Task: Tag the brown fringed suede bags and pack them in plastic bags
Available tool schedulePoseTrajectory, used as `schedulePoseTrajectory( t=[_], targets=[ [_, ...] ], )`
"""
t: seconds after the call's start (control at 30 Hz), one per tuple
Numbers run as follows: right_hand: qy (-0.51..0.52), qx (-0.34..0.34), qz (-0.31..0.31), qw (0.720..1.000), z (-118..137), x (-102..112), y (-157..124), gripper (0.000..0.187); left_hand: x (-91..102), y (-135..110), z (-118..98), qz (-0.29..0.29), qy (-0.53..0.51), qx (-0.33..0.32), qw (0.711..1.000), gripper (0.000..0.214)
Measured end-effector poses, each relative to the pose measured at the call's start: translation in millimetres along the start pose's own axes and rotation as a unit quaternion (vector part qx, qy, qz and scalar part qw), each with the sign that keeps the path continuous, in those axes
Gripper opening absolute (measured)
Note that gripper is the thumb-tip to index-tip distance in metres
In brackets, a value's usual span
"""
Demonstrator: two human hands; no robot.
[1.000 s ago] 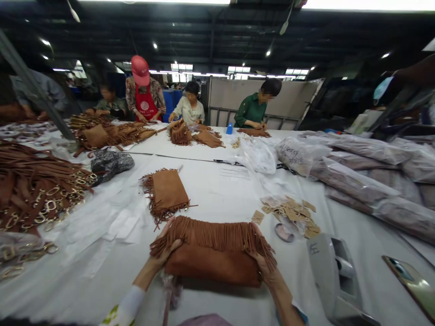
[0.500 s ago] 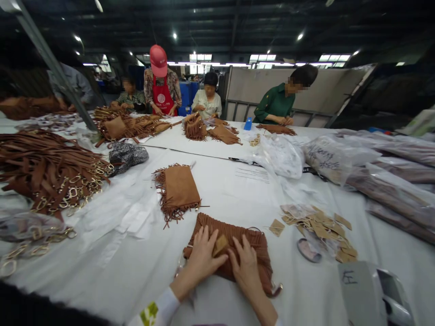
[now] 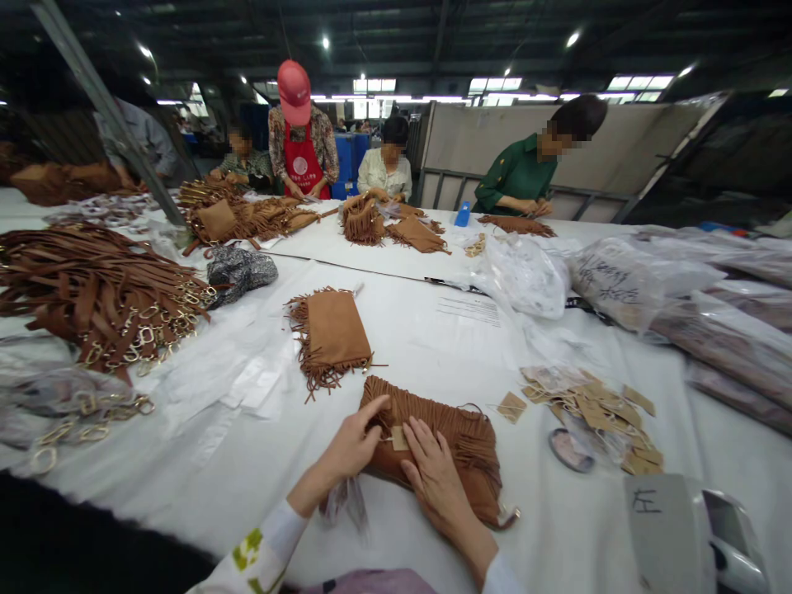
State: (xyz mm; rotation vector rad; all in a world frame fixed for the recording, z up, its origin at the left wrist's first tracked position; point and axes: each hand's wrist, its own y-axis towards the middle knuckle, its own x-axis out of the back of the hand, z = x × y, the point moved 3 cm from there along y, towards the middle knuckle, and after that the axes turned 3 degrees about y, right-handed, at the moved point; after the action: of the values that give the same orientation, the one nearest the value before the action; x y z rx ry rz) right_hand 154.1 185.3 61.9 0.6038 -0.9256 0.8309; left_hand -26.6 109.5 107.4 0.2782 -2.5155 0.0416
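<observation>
A brown fringed bag (image 3: 476, 445) lies on the white table in front of me. A small tan tag (image 3: 401, 438) rests on its front, between my hands. My left hand (image 3: 346, 450) is at the bag's upper left, its thumb and index finger closed around some of the fringe strands. Flat across the bag lies my right hand (image 3: 436, 474), fingers stretched out, their tips at the tag's right edge. A clear plastic piece (image 3: 346, 499) hangs beside the bag under my left wrist.
Another fringed bag (image 3: 339, 330) lies beyond. Brown straps with gold clasps (image 3: 105, 289) are heaped left. To the right are loose tan tags (image 3: 603, 408), a roll of tape (image 3: 570, 450), a grey box (image 3: 659, 528) and plastic-wrapped bundles (image 3: 736, 322). Several people work across the table.
My left hand has moved from lying spread on the bag to gripping fringe at its upper left. My right hand has slid left to the tag. The view has shifted slightly.
</observation>
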Motion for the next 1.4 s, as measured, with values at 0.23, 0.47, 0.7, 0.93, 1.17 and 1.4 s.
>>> schedulePoseTrajectory(
  t=[0.23,0.47,0.7,0.93,1.17,1.4],
  targets=[
    [-0.009,-0.001,-0.004,1.0,-2.1,-3.4,-1.6,0.062,46.0,-92.1,63.0,0.085,0.166,-0.044,0.981,0.082],
    [-0.015,-0.003,-0.014,1.0,3.4,-1.2,-2.5,0.06,8.8,-71.0,18.8,0.092,0.201,-0.189,0.957,0.036],
    [0.002,-0.011,0.003,1.0,-0.4,-1.2,-1.9,0.057,-29.0,-58.5,-16.8,-0.006,0.091,-0.031,0.995,0.014],
    [0.005,-0.021,0.017,1.0,8.4,7.2,-10.7,0.059,-90.6,-90.7,-6.3,0.151,0.269,-0.149,0.939,0.059],
    [0.038,-0.029,0.01,0.999,9.1,13.9,-18.7,0.059,-59.6,-71.3,10.7,-0.078,0.438,-0.372,0.815,0.092],
    [0.134,-0.025,-0.06,0.989,6.1,22.8,-25.0,0.048,-89.4,-40.4,31.7,-0.131,0.49,-0.183,0.842,0.077]
  ],
)
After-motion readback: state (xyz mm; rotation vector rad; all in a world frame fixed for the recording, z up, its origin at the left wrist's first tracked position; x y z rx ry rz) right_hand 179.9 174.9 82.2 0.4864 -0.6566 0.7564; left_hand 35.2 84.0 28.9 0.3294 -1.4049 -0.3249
